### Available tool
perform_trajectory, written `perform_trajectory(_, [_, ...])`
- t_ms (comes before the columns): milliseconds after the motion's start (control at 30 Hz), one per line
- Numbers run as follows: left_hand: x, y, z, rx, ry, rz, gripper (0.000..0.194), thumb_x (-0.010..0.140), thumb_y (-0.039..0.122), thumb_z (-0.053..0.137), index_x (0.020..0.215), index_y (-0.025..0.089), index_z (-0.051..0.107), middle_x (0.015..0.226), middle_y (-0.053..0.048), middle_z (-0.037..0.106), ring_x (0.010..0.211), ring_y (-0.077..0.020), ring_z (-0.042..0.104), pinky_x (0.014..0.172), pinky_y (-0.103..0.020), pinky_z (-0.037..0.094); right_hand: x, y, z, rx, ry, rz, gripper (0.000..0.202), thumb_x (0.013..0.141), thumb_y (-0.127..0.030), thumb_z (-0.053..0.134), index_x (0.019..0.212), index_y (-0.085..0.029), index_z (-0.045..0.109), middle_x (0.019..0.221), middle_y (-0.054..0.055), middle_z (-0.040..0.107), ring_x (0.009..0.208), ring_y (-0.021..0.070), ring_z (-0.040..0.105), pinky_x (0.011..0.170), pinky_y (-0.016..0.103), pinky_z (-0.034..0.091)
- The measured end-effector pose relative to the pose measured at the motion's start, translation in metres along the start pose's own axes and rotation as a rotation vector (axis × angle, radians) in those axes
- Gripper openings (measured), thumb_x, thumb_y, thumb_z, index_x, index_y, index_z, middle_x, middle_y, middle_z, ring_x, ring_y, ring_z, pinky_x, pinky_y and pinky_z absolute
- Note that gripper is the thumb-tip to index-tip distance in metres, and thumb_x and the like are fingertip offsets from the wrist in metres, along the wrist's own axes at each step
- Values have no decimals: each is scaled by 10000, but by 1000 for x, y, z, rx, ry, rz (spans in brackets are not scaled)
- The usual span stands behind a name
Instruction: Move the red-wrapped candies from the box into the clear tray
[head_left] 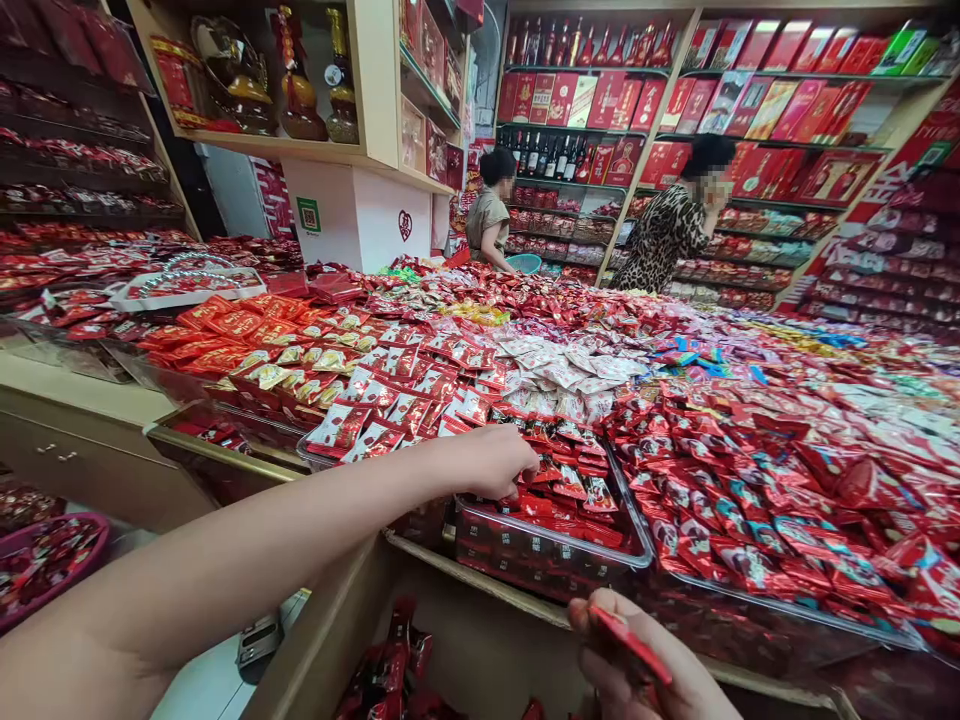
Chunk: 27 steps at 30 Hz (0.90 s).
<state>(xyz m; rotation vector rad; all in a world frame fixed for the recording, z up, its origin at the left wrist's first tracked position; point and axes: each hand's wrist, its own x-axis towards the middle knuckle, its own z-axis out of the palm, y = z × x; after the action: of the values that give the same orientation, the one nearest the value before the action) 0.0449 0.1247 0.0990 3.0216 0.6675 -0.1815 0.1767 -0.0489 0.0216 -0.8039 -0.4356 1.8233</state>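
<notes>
Reaching in from the left, my left hand (499, 463) is over a clear plastic bin (555, 548) of small red candy packets (577, 480). Its fingers curl down at the packets; what they hold, if anything, is hidden. My right hand (637, 655) is lower, above an open cardboard box (480, 590), with a red packet (630, 645) between thumb and fingers. More red packets (390, 660) lie inside the box, below the bin.
Heaps of wrapped candy (750, 490) spread to the right and behind, with white packets (562, 365) in the middle. Two people (491, 215) are by the back shelves (592, 70). A pink basket (101, 545) sits at the lower left.
</notes>
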Motion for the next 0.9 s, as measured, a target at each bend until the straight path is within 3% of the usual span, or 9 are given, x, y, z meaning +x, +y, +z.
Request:
perform_trajectory(100, [-1,-1,2,18,9,30,120,656,199,656,774,203,674,689,-43,622,796,-202,537,567,-231,366,7,-30,13,-231,88,-82,172,621,-299,698,675,-175,592,654,-16,606,327,-23,317,318,120,204])
perform_trajectory(200, [0,-2,6,53,15,51,117,655,176,646,763,202,684,628,-37,608,772,-206,524,549,-243,343,26,-73,24,-733,134,-124,161,684,-309,616,789,-187,600,680,-21,594,352,4,346,326,146,261])
perform_trajectory(367, [3,-7,9,107,37,96,51,661,199,657,699,187,690,627,-54,626,762,-212,489,557,-267,319,75,-126,41,-1638,-35,87,189,765,-338,430,718,-198,549,504,-59,455,373,68,461,359,185,344])
perform_trajectory(500, [4,-6,8,152,56,94,72,674,216,653,640,160,681,630,-74,630,726,-215,461,522,-285,285,105,-125,54,-1959,-82,313,163,677,-268,486,537,-184,488,401,-55,434,304,94,451,339,221,359])
perform_trajectory(733, [5,-3,7,206,67,104,90,682,186,622,620,154,679,617,-88,620,690,-221,442,480,-300,238,127,-105,63,-2148,-113,366,202,536,-167,603,423,-180,436,374,-46,458,279,109,454,292,224,355])
perform_trajectory(900, [7,-4,9,212,62,103,75,666,156,621,619,163,680,603,-74,621,692,-222,444,480,-304,243,127,-106,65,-2174,-145,388,93,539,-122,598,503,-163,524,424,-49,484,305,96,462,297,199,362])
